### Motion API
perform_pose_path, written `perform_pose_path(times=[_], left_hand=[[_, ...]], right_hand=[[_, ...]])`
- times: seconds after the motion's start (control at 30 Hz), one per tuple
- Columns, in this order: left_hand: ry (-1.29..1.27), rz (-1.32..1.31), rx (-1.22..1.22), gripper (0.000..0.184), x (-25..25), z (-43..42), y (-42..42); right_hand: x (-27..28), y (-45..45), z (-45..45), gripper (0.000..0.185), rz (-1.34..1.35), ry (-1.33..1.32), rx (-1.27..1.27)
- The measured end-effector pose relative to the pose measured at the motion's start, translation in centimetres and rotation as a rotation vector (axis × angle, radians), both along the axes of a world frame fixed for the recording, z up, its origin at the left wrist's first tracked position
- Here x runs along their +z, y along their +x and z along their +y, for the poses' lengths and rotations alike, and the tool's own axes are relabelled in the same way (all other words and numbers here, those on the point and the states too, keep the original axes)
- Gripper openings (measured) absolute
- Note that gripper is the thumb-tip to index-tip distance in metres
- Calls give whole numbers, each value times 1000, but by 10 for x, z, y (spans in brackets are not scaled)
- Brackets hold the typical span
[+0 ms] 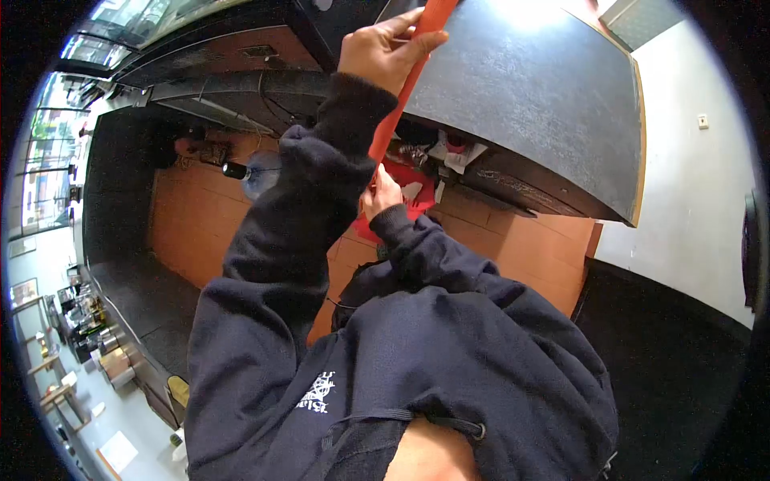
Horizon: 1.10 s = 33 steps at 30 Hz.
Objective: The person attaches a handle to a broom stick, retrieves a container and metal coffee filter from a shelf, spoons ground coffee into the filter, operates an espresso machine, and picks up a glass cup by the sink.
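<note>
A long orange-red pole runs from the top edge down toward the floor. My left hand grips its upper part, thumb on the right side. Lower down, my right hand is closed around the pole's lower part, partly hidden by the left sleeve. Just beyond and beside the right hand lies a red item with a white patch, near the floor; its shape is partly covered. The pole's lower end cannot be made out.
A black-topped counter with an open shelf holding papers stands at the upper right. Orange floor tiles surround a bluish clear jug. A white wall is at right, and dark cabinets are at left.
</note>
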<state>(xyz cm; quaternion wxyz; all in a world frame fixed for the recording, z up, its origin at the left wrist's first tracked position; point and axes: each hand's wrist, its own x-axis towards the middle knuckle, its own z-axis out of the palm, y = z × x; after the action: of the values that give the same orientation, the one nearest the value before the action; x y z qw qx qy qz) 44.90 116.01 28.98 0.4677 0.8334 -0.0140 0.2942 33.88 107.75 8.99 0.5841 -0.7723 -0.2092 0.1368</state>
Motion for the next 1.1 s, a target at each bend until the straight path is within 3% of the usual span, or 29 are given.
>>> perform_pose_path(times=[0.07, 0.13, 0.27, 0.47, 0.53, 0.6, 0.67, 0.87, 0.93, 1.03, 1.1], left_hand=[[59, -45, 4, 54, -19, 7, 6], [35, 173, 1, 48, -22, 11, 5], [-21, 232, 62, 47, -32, 20, 4], [75, 41, 63, 50, 12, 12, -8], [-5, 43, -30, 51, 9, 11, -11], [-50, 63, -41, 51, -7, 18, -11], [-191, 113, 15, 49, -14, 21, -17], [-372, 168, 35, 42, -9, 29, -51], [-460, 110, 2, 40, -2, 31, -68], [-525, 92, -26, 39, 4, 37, -89], [-543, 82, -44, 39, 6, 39, -98]], right_hand=[[-3, 10, 4, 27, 46, -85, -8], [-8, 13, 5, 28, 49, -101, -5], [-9, 6, 1, 31, 217, -184, 57], [29, 3, 2, 25, 108, -115, -12], [26, 4, 2, 22, 38, -95, -38], [11, 6, 2, 23, 182, -189, 43], [-3, 0, 2, 24, 96, -181, 58], [5, -15, -5, 26, 288, -173, 218], [6, -21, -4, 27, 270, -164, 208], [12, -30, -5, 24, -31, -236, 174], [20, -36, -6, 25, -29, -278, 153]])
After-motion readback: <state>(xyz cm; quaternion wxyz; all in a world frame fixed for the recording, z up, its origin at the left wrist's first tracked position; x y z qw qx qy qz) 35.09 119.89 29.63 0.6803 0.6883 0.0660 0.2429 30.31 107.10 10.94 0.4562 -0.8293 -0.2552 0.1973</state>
